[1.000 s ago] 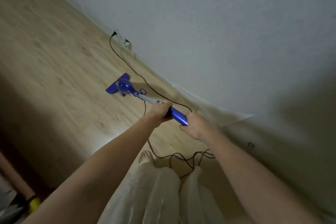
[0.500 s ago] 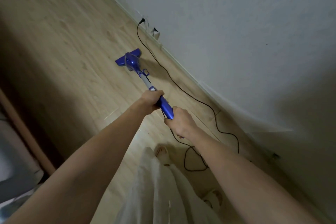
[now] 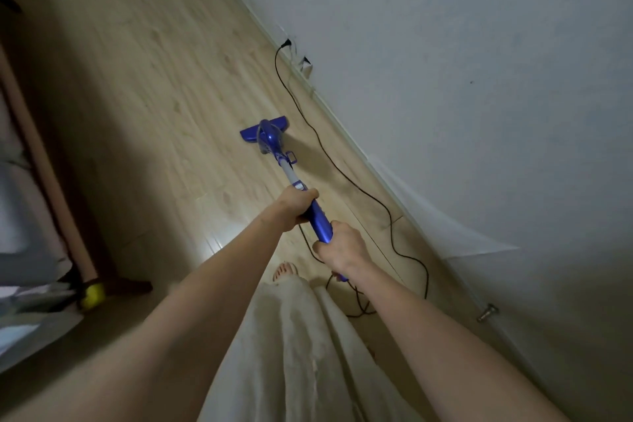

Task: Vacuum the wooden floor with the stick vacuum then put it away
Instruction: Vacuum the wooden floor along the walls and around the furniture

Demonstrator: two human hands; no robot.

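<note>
A blue stick vacuum (image 3: 270,139) stands tilted on the light wooden floor (image 3: 164,79), its head flat on the boards ahead of me. My left hand (image 3: 296,207) grips the shaft where the grey tube meets the blue handle. My right hand (image 3: 340,247) grips the lower end of the blue handle (image 3: 320,219), closer to my body. The vacuum's black cord (image 3: 342,175) runs along the floor from a wall socket (image 3: 286,43) to a loose tangle beside my feet.
A white wall (image 3: 445,79) with a baseboard runs along the right. A bed frame with bedding (image 3: 41,181) stands at the left edge, with a yellow object (image 3: 91,296) at its foot. A metal door stop (image 3: 487,312) sits by the wall. My bare foot (image 3: 284,272) shows below the handle.
The view has swung over the floor, so the bed has come into sight at the left. The vacuum head now points more straight ahead. Both hands keep their hold on the handle.
</note>
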